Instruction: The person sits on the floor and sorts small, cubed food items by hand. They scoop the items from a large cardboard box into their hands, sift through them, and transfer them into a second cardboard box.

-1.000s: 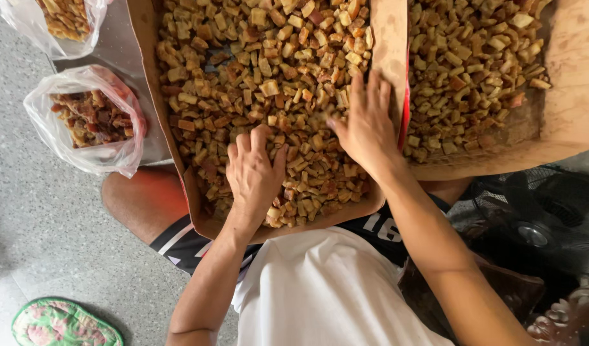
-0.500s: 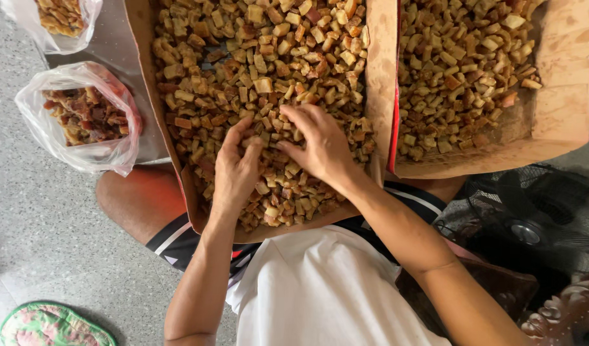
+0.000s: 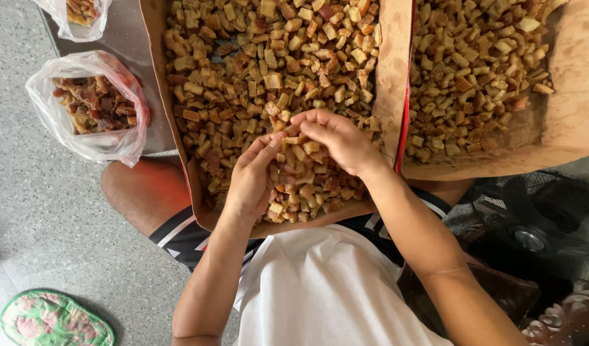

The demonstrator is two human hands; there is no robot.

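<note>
A cardboard box (image 3: pixel 155 38) full of small golden-brown fried cubes (image 3: pixel 256 57) rests on my lap. My left hand (image 3: pixel 249 182) and my right hand (image 3: pixel 336 141) meet over the near part of the box, fingers curled toward each other, pinching a few cubes between the fingertips. A second cardboard box (image 3: pixel 573 115) with the same cubes (image 3: pixel 474 64) lies to the right, untouched.
A clear plastic bag (image 3: pixel 89 106) of darker brown pieces sits on the floor at the left, with another bag (image 3: pixel 80 13) beyond it. A green patterned slipper (image 3: pixel 51 317) lies at the lower left. A dark fan grille (image 3: pixel 531 224) is at the right.
Both hands lay flat and apart on the cubes a second ago; they have since come together at the box's near middle and curled around a few cubes.
</note>
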